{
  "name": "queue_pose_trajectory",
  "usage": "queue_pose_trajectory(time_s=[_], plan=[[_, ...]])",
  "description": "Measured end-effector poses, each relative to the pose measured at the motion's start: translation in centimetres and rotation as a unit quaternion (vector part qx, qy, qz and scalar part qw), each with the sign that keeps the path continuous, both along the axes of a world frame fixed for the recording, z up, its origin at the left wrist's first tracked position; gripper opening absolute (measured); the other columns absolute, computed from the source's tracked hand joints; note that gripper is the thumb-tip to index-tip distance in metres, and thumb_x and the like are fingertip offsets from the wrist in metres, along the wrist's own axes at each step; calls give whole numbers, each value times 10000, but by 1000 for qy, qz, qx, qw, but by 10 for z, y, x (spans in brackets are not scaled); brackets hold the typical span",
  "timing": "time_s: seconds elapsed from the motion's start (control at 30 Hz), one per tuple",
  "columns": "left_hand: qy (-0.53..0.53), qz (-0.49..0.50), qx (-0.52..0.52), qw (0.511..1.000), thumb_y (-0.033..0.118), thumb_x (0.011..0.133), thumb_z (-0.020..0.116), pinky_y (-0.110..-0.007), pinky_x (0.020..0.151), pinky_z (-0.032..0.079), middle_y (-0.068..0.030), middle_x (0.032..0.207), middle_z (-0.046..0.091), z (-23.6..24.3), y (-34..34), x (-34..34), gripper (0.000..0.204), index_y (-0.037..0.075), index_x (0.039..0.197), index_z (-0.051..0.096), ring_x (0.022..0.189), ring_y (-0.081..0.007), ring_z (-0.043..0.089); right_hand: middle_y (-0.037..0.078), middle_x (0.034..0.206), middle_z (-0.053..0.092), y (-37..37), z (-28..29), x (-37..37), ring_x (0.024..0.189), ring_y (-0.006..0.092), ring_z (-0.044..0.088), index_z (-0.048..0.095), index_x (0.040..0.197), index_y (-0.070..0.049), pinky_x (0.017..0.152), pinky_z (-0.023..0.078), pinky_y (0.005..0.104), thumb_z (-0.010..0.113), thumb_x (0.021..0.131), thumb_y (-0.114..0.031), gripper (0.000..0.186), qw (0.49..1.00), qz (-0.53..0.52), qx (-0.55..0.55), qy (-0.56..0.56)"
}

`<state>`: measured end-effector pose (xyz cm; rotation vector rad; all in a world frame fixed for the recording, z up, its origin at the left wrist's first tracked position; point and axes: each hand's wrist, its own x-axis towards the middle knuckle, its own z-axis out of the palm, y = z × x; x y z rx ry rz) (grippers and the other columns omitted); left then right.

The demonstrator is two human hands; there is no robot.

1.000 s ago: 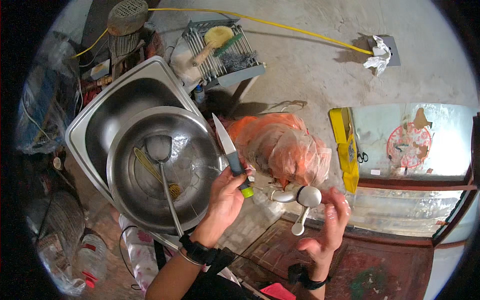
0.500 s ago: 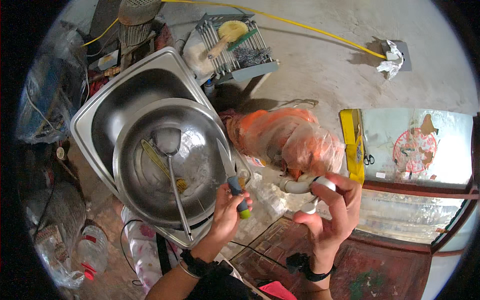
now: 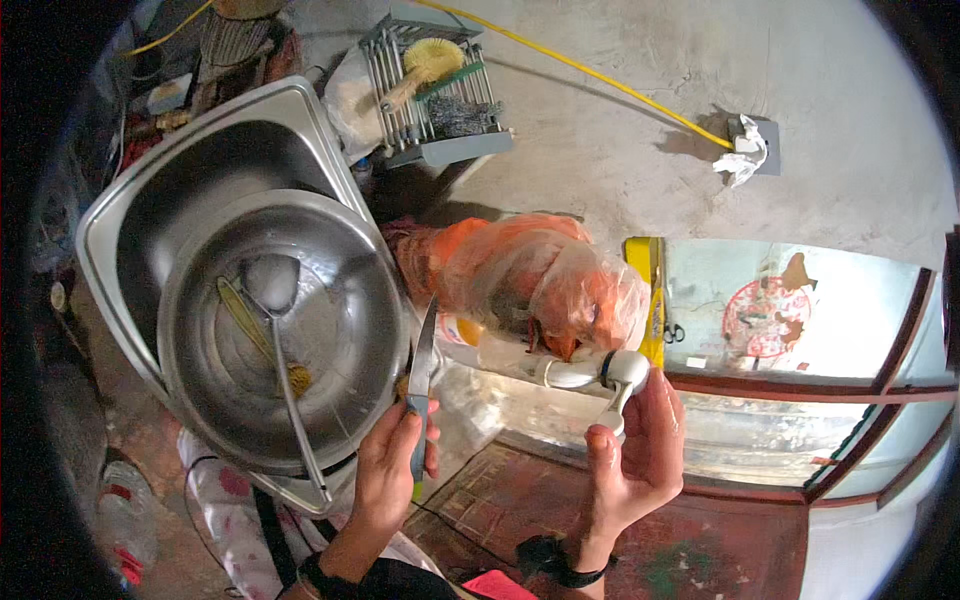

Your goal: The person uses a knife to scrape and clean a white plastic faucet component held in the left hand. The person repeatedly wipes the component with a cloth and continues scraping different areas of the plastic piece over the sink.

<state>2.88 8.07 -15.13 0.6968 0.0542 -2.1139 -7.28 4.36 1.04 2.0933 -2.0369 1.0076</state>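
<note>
My left hand point(image 3: 387, 450) is closed around the grey-blue handle of a knife point(image 3: 426, 350), its blade pointing up beside the basin's right rim. A wide steel basin point(image 3: 185, 400) rests on the steel sink point(image 3: 95, 235). Inside it lie a metal spatula point(image 3: 272, 283) with a long handle and a yellow-green brush point(image 3: 246, 318). To the right, my right hand point(image 3: 640, 455) has its fingers against a white plastic tap point(image 3: 628, 371), the thumb by its lever end. That tap sits on a white pipe below an orange bundle in clear plastic point(image 3: 530, 275).
Behind the sink, a grey rack point(image 3: 450, 150) holds a round brush point(image 3: 432, 60) and a dark scourer point(image 3: 465, 118). A yellow cable point(image 3: 600, 72) runs along the wall to a socket point(image 3: 765, 145). Glass panes in a red-brown frame point(image 3: 780, 378) stand right. A plastic bottle point(image 3: 127, 515) lies lower left.
The whole view has shifted, so most things sit farther left. The knife stands more upright and its blade has come off the basin's rim. My right fingers have slid lower on the tap.
</note>
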Motion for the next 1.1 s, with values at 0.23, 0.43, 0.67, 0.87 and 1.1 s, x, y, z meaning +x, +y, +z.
queue_pose_trajectory(time_s=[0.23,0.43,0.67,0.87,1.1], plan=[[61,-17,-74,995,149,980,368,-215,525,384,-42,833,490,32,6,8,288,-14,1193,473,586,-85,460,237,1223,483,1,-1,-5,1103,325,523,482,1224,90,879,484,404,755,726,-252,663,996,4,7,89],[4,-97,-87,991,217,965,413,-249,499,365,-33,695,471,61,6,18,331,-25,1186,456,546,-104,433,160,1161,450,-5,-1,10,1078,292,510,478,1229,76,849,488,402,775,688,-413,787,998,-53,10,10],[-222,8,-225,949,119,920,457,-242,480,346,-16,653,445,48,30,-10,138,4,921,532,520,-82,403,127,1102,464,-18,3,17,1014,243,529,521,1193,63,804,496,355,763,632,-514,840,997,-54,20,53],[-258,-4,-181,949,146,929,427,-262,512,368,-45,681,462,37,36,-15,191,-9,1009,503,555,-133,430,117,1076,473,-30,1,20,1004,232,536,519,1185,78,812,499,351,760,659,-481,804,999,-31,-3,39],[-340,109,-274,893,143,903,494,-371,678,450,-155,794,565,47,28,-17,262,-56,1071,520,735,-324,553,110,1057,474,-39,3,28,1004,223,536,508,1191,87,832,498,352,775,684,-383,742,1000,-12,13,23]])
